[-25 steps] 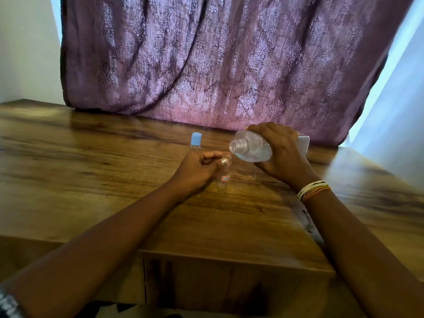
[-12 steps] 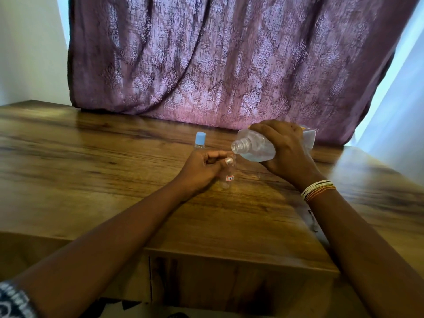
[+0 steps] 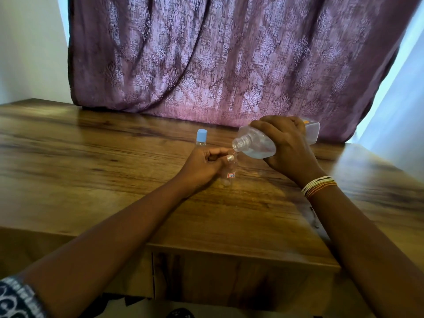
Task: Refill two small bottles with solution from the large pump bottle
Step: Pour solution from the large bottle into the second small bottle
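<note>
2 small bottles [image 3: 202, 138] [image 3: 230, 172], 1 large bottle [image 3: 257, 144], 2 hands [image 3: 202, 165] [image 3: 286, 148], 1 table [image 3: 91, 171], 1 curtain [image 3: 229, 53].

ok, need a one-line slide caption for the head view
Right hand tips the uncapped large bottle over a small bottle held by the left hand; a blue-capped bottle stands behind.

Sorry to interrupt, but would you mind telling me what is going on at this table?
A person is refilling a small bottle. The right hand grips the large clear bottle, tipped with its open neck just above the small open bottle, which the left hand holds upright on the wooden table. A second small bottle with a blue cap stands behind.
</note>
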A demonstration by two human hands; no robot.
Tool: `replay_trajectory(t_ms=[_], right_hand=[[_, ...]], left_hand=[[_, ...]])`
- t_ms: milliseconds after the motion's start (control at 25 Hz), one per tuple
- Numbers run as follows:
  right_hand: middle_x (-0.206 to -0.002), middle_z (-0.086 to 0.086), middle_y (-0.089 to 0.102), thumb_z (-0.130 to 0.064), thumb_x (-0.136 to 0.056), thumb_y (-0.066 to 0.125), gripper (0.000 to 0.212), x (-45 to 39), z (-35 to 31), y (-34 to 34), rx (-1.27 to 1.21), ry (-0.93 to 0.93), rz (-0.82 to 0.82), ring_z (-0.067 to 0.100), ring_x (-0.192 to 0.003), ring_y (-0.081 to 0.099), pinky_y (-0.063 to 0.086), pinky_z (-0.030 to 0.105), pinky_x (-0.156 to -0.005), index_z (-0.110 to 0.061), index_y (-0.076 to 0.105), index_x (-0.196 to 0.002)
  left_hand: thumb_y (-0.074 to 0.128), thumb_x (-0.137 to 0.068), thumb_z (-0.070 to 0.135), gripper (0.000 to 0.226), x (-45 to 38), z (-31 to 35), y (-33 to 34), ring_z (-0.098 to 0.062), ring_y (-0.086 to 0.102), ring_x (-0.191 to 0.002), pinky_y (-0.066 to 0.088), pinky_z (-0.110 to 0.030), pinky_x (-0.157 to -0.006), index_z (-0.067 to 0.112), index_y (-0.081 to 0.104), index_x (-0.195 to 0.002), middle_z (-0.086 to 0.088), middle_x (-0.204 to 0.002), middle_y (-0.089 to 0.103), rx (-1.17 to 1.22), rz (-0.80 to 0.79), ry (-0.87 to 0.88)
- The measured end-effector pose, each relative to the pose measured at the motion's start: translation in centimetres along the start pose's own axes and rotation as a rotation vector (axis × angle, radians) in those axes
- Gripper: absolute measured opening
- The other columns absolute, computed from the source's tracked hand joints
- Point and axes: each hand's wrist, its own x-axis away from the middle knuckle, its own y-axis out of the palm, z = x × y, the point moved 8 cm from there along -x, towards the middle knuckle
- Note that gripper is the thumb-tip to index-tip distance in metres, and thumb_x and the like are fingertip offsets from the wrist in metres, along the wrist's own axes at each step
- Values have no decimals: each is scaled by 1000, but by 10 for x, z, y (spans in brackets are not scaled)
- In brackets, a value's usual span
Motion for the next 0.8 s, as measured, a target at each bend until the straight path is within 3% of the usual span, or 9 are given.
replay_trajectory(t_ms=[360, 800], right_hand=[[-122, -1, 62, -31, -82, 70, 47, 0, -2, -2, 23, -1, 7, 22, -117, 56, 35, 54, -99, -25, 57, -127], [-123, -2, 61, -30, -81, 71, 48, -1, 1, -2, 26, 13, 10, 21, -118, 56, 35, 56, -100, -26, 56, -127]], left_hand=[[58, -89, -2, 33, 2, 6, 2, 2, 70, -73, 55, -14, -61, 8, 58, -121, 1, -96, 68, 19, 13, -3], [61, -88, 1, 23, -1, 0, -2, -8, 70, -83, 57, -22, -76, 11, 68, -107, -3, -97, 72, -7, 21, 4]])
